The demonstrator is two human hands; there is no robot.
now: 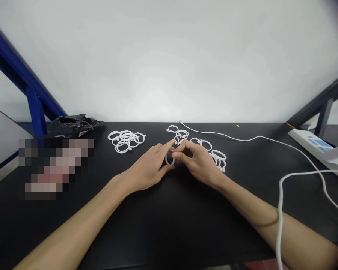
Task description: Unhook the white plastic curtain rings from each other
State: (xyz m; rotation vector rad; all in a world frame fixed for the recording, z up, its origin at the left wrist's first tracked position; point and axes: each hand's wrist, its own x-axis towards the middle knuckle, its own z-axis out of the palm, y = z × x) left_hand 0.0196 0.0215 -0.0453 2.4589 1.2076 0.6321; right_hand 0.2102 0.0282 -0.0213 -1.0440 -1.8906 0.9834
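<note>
1. My forearms are lying low over the black table [169,225], angling inward.
2. My left hand [149,168] and right hand [198,161] are meeting at mid-table, both pinching one white ring [169,159]. The left forefinger is pointing ahead.
3. Farther off, a gathered bunch [126,140] is lying to the left and loose rings [218,157] to the right, so I judge the work partway through.

Table [169,225]: matte black, plain, no pattern. Held ring [169,159]: white. Ring heaps toward the far edge, left heap [126,140] and right heap [217,155]: same white. Cable [280,210] on the right side: white. Power strip [312,144] at the right edge: white with light-blue patches. Crumpled bag [70,125] at the far-left corner: glossy black. Left beam [33,105]: blue. Right beam [321,101]: dark grey. Wall [169,56]: plain off-white. Speck [237,126] near the far edge: yellow.
</note>
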